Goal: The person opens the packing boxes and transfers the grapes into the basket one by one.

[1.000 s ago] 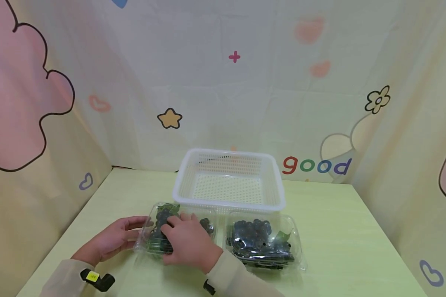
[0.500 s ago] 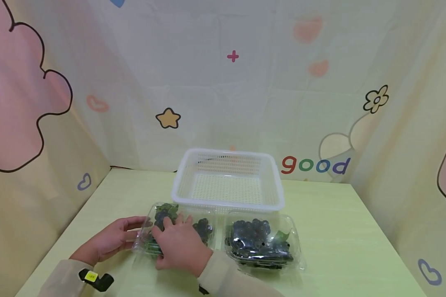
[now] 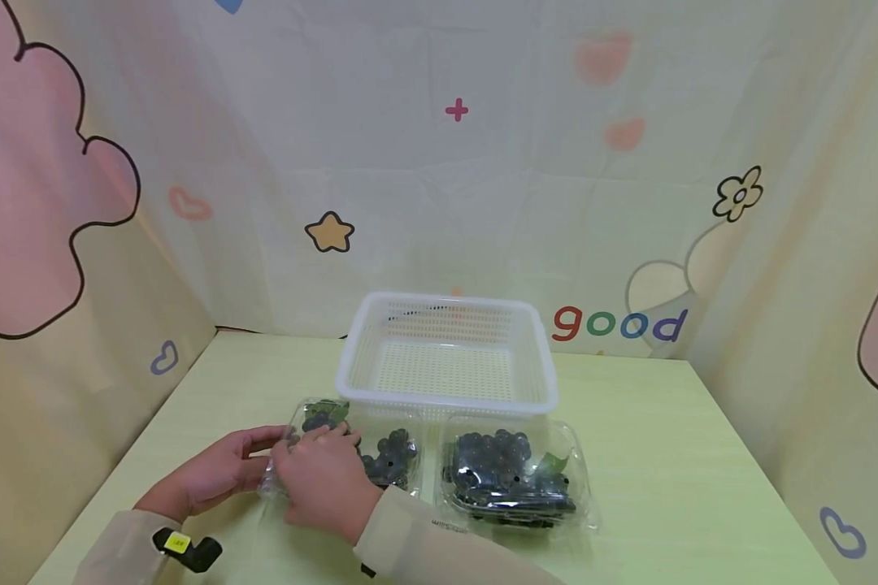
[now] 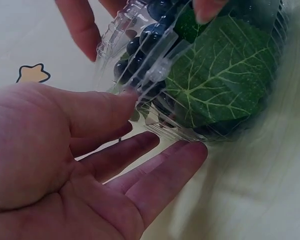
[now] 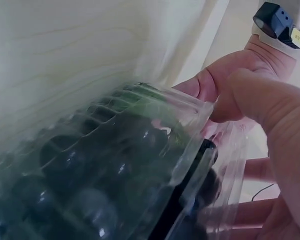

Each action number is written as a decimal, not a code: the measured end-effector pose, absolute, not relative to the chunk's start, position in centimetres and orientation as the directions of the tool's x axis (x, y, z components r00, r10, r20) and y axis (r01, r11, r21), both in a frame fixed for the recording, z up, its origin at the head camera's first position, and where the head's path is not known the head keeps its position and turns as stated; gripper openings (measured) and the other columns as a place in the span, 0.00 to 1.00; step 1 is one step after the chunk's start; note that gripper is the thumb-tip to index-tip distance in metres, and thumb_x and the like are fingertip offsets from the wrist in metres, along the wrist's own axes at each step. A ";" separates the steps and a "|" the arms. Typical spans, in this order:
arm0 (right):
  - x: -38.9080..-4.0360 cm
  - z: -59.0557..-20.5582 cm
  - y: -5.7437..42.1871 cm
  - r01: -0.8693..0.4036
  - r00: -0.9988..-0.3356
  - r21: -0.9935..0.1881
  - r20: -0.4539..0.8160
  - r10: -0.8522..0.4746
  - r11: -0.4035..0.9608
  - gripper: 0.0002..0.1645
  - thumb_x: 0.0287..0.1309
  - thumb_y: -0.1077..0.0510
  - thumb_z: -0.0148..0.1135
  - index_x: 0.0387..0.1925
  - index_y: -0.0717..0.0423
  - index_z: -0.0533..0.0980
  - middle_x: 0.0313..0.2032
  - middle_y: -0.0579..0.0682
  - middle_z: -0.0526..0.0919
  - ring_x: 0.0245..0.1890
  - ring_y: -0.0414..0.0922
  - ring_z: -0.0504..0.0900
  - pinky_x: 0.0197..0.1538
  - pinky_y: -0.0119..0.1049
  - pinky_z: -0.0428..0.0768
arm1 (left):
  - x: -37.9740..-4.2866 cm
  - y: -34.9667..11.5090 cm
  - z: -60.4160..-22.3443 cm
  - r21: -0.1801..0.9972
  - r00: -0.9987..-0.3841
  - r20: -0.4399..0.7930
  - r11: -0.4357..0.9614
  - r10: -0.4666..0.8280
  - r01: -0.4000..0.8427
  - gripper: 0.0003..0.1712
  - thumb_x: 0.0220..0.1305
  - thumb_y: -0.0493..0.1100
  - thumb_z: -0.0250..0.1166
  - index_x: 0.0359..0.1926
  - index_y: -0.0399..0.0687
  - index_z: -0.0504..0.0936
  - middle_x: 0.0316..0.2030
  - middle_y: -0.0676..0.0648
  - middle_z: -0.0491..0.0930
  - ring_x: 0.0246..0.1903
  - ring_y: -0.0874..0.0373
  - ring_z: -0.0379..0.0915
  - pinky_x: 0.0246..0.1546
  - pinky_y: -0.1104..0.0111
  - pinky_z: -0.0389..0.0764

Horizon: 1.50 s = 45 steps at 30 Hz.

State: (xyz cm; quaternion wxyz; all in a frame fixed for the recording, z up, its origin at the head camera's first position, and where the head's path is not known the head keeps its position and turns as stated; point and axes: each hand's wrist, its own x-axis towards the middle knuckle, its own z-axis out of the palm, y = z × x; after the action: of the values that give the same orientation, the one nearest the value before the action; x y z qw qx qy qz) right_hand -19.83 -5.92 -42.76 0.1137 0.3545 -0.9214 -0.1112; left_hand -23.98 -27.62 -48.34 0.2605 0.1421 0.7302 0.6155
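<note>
A clear plastic clamshell box (image 3: 380, 424) of dark grapes (image 3: 397, 457) lies at the front left of the table. My left hand (image 3: 215, 471) is at its left end, fingers nearly straight; in the left wrist view the thumb meets the ridged rim and fingertips reach the lower edge. Over the same end, my right hand (image 3: 331, 481) grips the box, with its thumb on a rim corner and fingers beyond the lid in the right wrist view. A green leaf (image 4: 225, 75) shows through the plastic. The right hand covers part of the box in the head view.
A second clear clamshell box (image 3: 515, 479) of grapes stands just to the right. Behind both boxes is a white slotted basket (image 3: 446, 400). A patterned curtain (image 3: 439, 179) hangs around the pale table (image 3: 651, 455).
My right hand has moved left across the lid toward the box's left end, uncovering more grapes on the right. My left hand has stayed about where it was.
</note>
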 end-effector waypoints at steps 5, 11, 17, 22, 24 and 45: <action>-20.1 -42.8 -7.1 -0.593 -0.734 0.292 0.185 -0.653 0.750 0.32 0.55 0.35 0.68 0.59 0.43 0.80 0.46 0.51 0.90 0.44 0.63 0.89 0.38 0.56 0.89 | -24.0 -27.8 -48.3 0.974 -0.823 -0.200 0.203 0.532 -0.106 0.45 0.72 0.38 0.62 0.78 0.27 0.47 0.73 0.36 0.64 0.55 0.66 0.77 0.52 0.67 0.85; -20.5 -42.5 -7.8 -0.602 -0.753 0.243 0.145 -0.642 0.761 0.29 0.51 0.31 0.72 0.51 0.40 0.83 0.42 0.41 0.90 0.43 0.57 0.90 0.40 0.56 0.89 | -24.0 -27.9 -48.2 0.974 -0.826 -0.200 0.196 0.526 -0.111 0.46 0.71 0.37 0.63 0.78 0.27 0.46 0.73 0.36 0.64 0.56 0.67 0.77 0.52 0.67 0.85; -20.8 -41.9 -7.9 -0.599 -0.777 0.209 0.084 -0.624 0.773 0.25 0.50 0.32 0.73 0.47 0.38 0.84 0.42 0.39 0.90 0.42 0.52 0.90 0.42 0.56 0.89 | -24.1 -28.0 -48.2 0.977 -0.829 -0.192 0.183 0.525 -0.110 0.47 0.69 0.36 0.65 0.78 0.27 0.48 0.71 0.42 0.68 0.56 0.67 0.77 0.52 0.67 0.85; -21.0 -41.6 -8.0 -0.598 -0.789 0.154 0.061 -0.612 0.786 0.23 0.48 0.33 0.75 0.44 0.36 0.84 0.42 0.38 0.89 0.42 0.48 0.90 0.43 0.55 0.89 | -24.0 -28.2 -48.3 0.983 -0.816 -0.164 0.165 0.554 -0.086 0.45 0.69 0.35 0.64 0.78 0.27 0.49 0.64 0.57 0.75 0.55 0.68 0.78 0.51 0.68 0.85; -21.2 -41.5 -7.9 -0.599 -0.790 0.119 0.071 -0.609 0.792 0.18 0.48 0.33 0.75 0.35 0.36 0.84 0.35 0.36 0.87 0.37 0.42 0.88 0.37 0.45 0.89 | -23.9 -28.2 -48.4 0.985 -0.809 -0.148 0.154 0.568 -0.072 0.44 0.69 0.34 0.64 0.77 0.27 0.51 0.62 0.61 0.75 0.53 0.66 0.79 0.50 0.68 0.85; -19.9 -44.2 -2.5 -0.659 -0.653 0.228 0.300 -0.696 0.717 0.36 0.52 0.33 0.71 0.63 0.35 0.77 0.52 0.47 0.84 0.51 0.46 0.84 0.52 0.32 0.85 | -23.2 -27.4 -48.4 0.969 -0.862 -0.220 0.204 0.456 -0.140 0.43 0.69 0.38 0.66 0.75 0.24 0.54 0.68 0.35 0.71 0.56 0.62 0.79 0.51 0.64 0.86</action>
State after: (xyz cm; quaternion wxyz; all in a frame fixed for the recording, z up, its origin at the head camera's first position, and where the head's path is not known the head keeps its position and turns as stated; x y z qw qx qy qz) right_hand -19.89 -2.49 -44.16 0.1855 0.3730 -0.9078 -0.0494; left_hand -23.21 -27.37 -48.45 0.2396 0.1072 0.7380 0.6217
